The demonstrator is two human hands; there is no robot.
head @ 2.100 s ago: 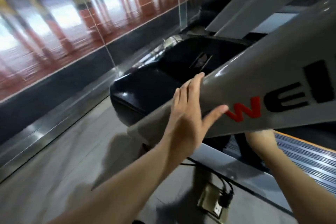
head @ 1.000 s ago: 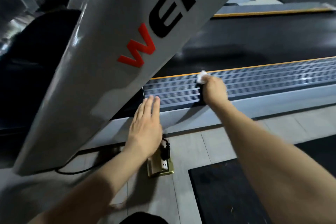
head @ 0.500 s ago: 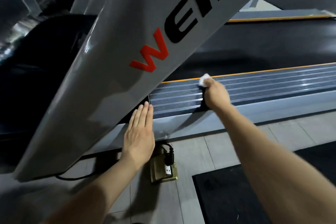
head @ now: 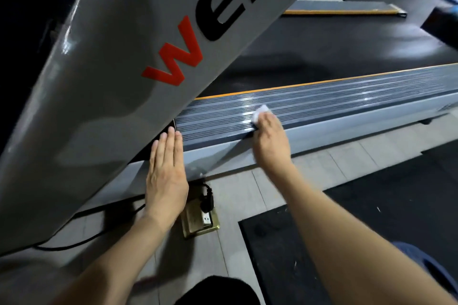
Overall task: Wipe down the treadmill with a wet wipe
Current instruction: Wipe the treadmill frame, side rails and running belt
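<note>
Right hand [head: 271, 141] clenched on the white wet wipe [head: 259, 112], pressing it onto the ribbed side rail [head: 347, 101] of the treadmill, near the rail's outer edge. Left hand [head: 166, 173] flat, fingers straight, grip released, beside the grey upright [head: 111, 82] at the rail's front end. Rail runs bare to the right of the wipe. Floor socket [head: 200, 220] below the left hand.

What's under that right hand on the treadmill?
A white wet wipe pokes out past the right hand, lying on the ribbed side rail. The rest of the wipe, and how the fingers hold it, is covered by the hand.
</note>
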